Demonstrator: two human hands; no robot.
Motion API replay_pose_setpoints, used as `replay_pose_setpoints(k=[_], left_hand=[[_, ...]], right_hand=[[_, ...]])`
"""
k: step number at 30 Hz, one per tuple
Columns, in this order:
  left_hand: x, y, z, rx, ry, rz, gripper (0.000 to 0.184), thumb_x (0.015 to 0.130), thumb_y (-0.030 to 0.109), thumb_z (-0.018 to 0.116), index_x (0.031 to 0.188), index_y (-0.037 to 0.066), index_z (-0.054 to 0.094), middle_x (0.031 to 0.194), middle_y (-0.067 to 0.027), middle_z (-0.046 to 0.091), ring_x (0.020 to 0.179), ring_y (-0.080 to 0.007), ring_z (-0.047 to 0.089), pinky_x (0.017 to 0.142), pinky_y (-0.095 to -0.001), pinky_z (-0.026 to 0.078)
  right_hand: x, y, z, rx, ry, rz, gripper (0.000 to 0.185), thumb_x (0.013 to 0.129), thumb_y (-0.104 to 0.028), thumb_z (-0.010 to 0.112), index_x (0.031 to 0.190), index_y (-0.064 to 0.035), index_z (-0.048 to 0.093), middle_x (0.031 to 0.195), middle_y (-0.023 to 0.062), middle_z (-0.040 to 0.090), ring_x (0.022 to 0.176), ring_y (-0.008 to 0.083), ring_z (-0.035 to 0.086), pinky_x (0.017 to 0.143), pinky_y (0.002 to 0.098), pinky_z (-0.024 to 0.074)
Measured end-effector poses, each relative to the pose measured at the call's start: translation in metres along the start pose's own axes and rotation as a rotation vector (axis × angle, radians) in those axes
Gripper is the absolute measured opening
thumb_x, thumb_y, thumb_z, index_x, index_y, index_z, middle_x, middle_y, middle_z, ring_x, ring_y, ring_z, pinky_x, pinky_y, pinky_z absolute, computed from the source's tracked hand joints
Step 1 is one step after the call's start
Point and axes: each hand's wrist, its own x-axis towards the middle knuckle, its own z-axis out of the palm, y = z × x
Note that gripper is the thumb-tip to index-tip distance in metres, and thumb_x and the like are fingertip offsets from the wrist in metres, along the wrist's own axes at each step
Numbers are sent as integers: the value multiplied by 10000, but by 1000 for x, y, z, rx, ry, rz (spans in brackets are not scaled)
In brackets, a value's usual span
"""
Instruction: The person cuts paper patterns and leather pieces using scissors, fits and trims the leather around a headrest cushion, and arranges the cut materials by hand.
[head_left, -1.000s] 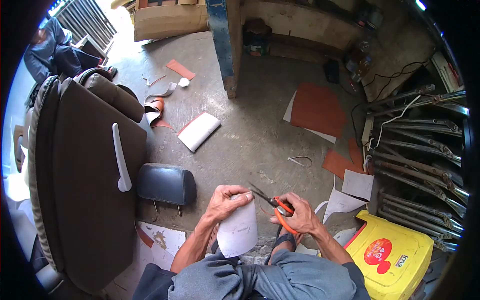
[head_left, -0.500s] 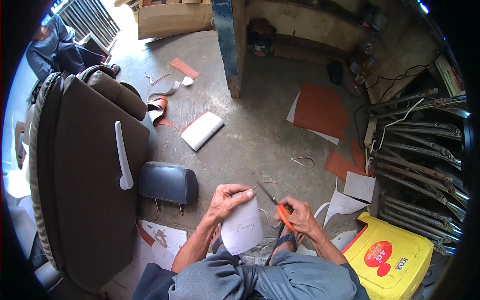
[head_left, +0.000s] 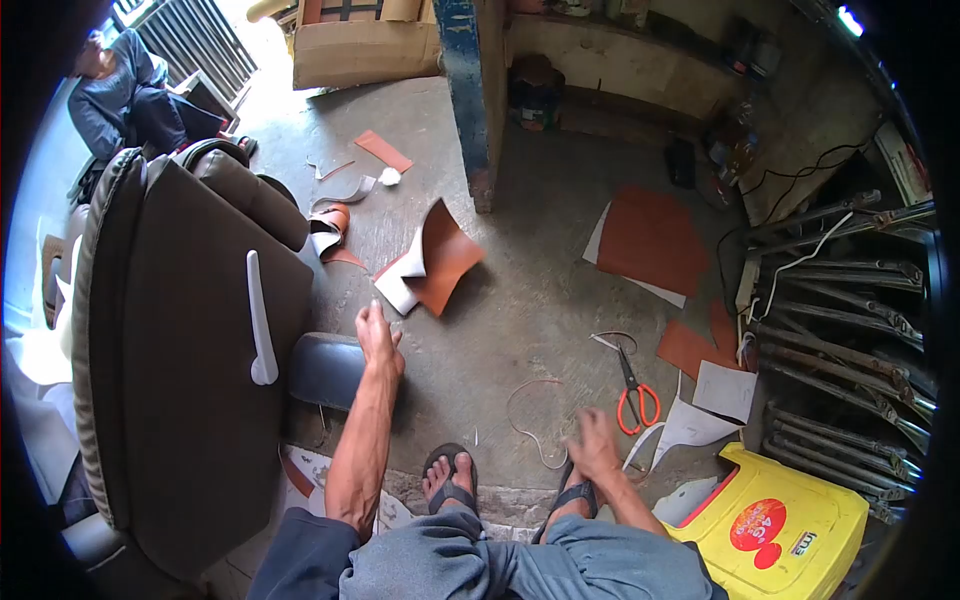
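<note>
In the head view, your left hand [head_left: 378, 345] reaches forward with its fingers loosely parted and holding nothing that shows; just beyond those fingers is the curled brown piece [head_left: 455, 268], its edges bent up, overlapping a white-backed piece [head_left: 396, 288]; you cannot tell from here whether the curled one rests fully on what is below it; the black headrest [head_left: 325, 370] lies just to the left of your left wrist, partly behind the forearm.

Your right hand [head_left: 597, 445] is low over the floor [head_left: 490, 360] and blurred, so you cannot tell how wide its fingers stand; the scissors [head_left: 632, 387] lie on the floor just to the right of and beyond those fingers, orange handles towards you, blades pointing away; a small looped strip [head_left: 606, 335] is by the blade tips; a thin curling strip [head_left: 537, 441] lies to the left of your right fingers, between your two hands; farther right of them are white paper pieces [head_left: 726, 390] and a yellow plastic box [head_left: 820, 510]; well beyond them lies a large brown sheet [head_left: 655, 240]; a person [head_left: 115, 105] sits far beyond your left fingers, to their left.
</note>
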Motion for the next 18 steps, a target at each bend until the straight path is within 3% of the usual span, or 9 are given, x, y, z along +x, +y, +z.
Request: replay_pose_setpoints(k=[1,5,9,11,12,14,15,16,18], left_hand=[[7,-22,-2,29,63,41,594,988,415,576,1432,75,378,1360,-115,478,1177,-227,480,921,-452,456],[-61,-59,5,109,-53,105,355,997,203,564,1314,49,521,1218,-75,574,1037,-162,554,796,-311,493],[-112,-99,1,202,-348,6,230,986,168,579,1156,27,642,1039,-61,656,899,-151,625,777,-318,535],[-127,-117,-5,276,-400,0,254,980,161,580,1163,-6,639,1026,-81,681,889,-173,658,774,-337,543],[-129,-131,-14,408,-424,119,250,971,149,585,1157,-10,642,1026,-99,683,878,-211,662,790,-356,541],[-142,-136,-28,671,-473,357,232,942,119,600,1127,-10,652,1034,-138,671,902,-292,652,840,-398,525],[-158,-123,-35,804,-492,471,217,922,102,609,1103,-7,659,1041,-159,657,936,-336,638,874,-421,512],[-165,-125,-45,825,-524,579,208,905,93,617,1087,2,658,1049,-167,640,980,-358,613,893,-435,498],[-180,-143,-76,847,-566,680,201,888,85,625,1071,11,658,1057,-175,624,1024,-381,587,913,-448,484]], right_hand=[[2,-16,4,0,4,3,662,777,-220,804,1347,-20,535,1247,238,529,1135,406,532,989,488,446],[-3,-36,21,-71,-177,-128,511,810,-244,778,1260,-78,603,1158,185,559,1101,386,534,941,473,468],[-6,5,51,57,-222,-237,273,875,-190,710,1112,-71,645,985,137,594,966,353,581,866,437,493],[-4,13,47,48,-231,-233,222,881,-167,692,1073,-70,639,966,137,603,944,353,590,854,437,497],[-4,18,44,46,-237,-228,171,886,-144,674,1035,-69,633,947,136,613,923,353,600,842,437,501],[-4,53,36,70,-9,-255,127,891,-105,620,1009,-64,647,983,147,635,943,357,612,839,457,502],[-3,91,20,-95,-67,-71,148,893,-89,569,999,-56,669,1022,156,662,984,363,626,866,455,509],[7,108,-18,-101,90,232,188,900,-113,557,1010,-32,686,1035,187,670,1020,382,622,885,476,502],[-3,165,-88,-386,780,361,290,922,-132,579,1155,32,633,1119,260,632,1071,432,595,956,511,453]])
